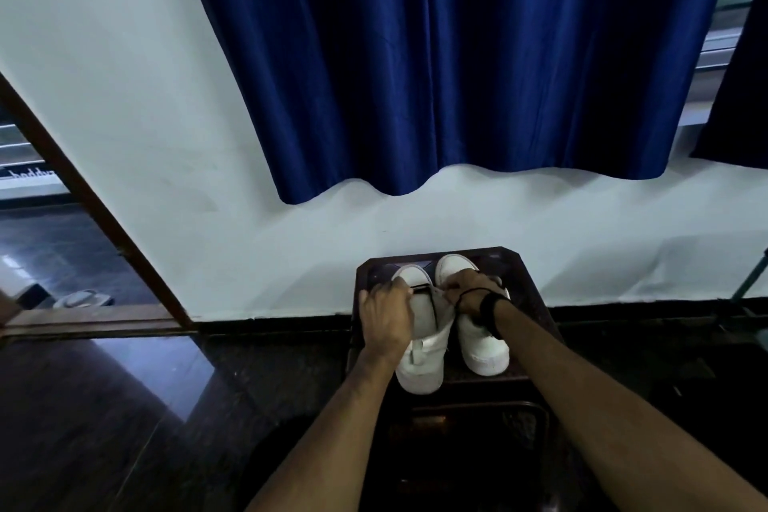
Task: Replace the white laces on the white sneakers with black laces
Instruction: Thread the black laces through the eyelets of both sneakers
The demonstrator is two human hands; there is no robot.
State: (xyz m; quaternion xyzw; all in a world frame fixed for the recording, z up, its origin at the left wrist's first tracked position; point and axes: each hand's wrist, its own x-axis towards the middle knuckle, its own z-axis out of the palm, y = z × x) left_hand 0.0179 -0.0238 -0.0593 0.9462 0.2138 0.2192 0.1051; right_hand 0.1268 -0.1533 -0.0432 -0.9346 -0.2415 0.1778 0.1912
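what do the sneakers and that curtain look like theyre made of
White sneakers: smooth matte uppers, likely leather or synthetic leather; no weave or nap shows. Blue curtain: satiny woven fabric, probably polyester; soft sheen runs along its hanging folds. Neither can be confirmed from the look alone.

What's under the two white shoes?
A small dark stool holds both white sneakers, close to the white wall. Its top under the soles is covered, and the left hand and right hand hide the shoes' fronts.

Both hands [384,314] [471,291] forward, fingers curled
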